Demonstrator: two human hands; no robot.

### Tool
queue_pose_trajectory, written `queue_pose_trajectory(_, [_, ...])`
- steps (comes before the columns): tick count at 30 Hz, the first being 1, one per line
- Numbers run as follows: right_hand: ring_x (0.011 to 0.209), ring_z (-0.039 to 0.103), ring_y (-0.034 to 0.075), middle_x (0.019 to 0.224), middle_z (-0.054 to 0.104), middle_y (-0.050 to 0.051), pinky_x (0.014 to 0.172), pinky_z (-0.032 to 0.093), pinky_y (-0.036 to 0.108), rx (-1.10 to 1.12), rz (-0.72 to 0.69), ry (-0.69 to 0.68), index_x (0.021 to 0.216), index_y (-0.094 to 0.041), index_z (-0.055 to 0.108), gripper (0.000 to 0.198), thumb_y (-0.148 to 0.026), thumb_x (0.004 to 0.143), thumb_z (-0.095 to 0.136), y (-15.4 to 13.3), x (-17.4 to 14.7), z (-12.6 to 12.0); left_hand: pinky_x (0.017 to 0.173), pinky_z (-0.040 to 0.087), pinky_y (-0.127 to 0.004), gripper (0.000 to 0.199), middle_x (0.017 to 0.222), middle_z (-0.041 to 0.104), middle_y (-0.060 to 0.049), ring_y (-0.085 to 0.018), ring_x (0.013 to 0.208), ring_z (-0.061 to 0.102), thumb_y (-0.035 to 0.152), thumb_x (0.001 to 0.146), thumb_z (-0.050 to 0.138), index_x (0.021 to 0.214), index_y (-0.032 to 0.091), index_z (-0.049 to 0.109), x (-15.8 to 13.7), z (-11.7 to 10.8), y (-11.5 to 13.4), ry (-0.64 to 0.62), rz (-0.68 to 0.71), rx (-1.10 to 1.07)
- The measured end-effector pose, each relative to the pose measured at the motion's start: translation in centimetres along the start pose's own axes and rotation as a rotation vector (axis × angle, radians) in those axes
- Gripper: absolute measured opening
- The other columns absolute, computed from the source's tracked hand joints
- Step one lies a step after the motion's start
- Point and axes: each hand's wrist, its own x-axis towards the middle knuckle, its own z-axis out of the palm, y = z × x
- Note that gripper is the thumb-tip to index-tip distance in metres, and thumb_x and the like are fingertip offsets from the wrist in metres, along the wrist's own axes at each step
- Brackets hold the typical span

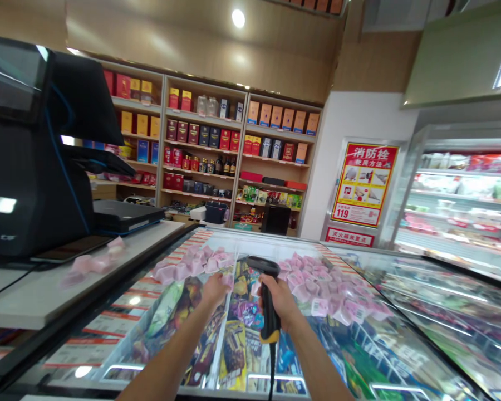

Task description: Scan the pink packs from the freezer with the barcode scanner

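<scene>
My right hand (280,298) is wrapped round the grip of a black and yellow barcode scanner (269,312), held upright above the glass top of a chest freezer. The scanner's cable hangs down towards me. My left hand (217,289) is closed on a small pink packet (229,281), partly hidden by the fingers. Behind it lies a pile of pink packets (194,263) on the glass. A larger pile of pink packets (317,278) spreads to the right of my right hand; barcode labels show on some.
A black cash register (33,178) stands on a white counter (33,301) at left, with a few pink packets (94,263) near the counter's edge. Colourful frozen goods show through the freezer glass. Boxed goods fill the back shelves (204,117); a lit display fridge (463,195) stands right.
</scene>
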Motion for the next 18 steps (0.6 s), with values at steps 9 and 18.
queue_pose_trajectory(9, [0.028, 0.042, 0.009, 0.037, 0.049, -0.001, 0.032, 0.035, 0.021, 0.005, 0.011, 0.057, 0.058, -0.013, 0.051, 0.037, -0.049, 0.067, 0.045, 0.0, 0.5, -3.1, 0.084, 0.039, -0.044, 0.038, 0.121, 0.043, -0.007, -0.022, 0.104, 0.046, 0.027, 0.076, 0.05, 0.113, 0.019, 0.043, -1.8, 6.3, 3.7, -0.138, 0.26, 0.226])
queue_pose_trajectory(18, [0.029, 0.042, 0.009, 0.035, 0.048, -0.001, 0.032, 0.035, 0.021, 0.048, 0.009, 0.052, 0.06, -0.013, 0.052, 0.033, -0.045, 0.067, 0.045, -0.8, 1.6, -2.8, 0.088, 0.034, -0.049, 0.04, 0.125, 0.04, -0.007, -0.024, 0.109, 0.042, 0.029, 0.077, 0.049, 0.115, 0.02, 0.041, -2.3, 8.4, 6.0, -0.313, 0.393, 0.431])
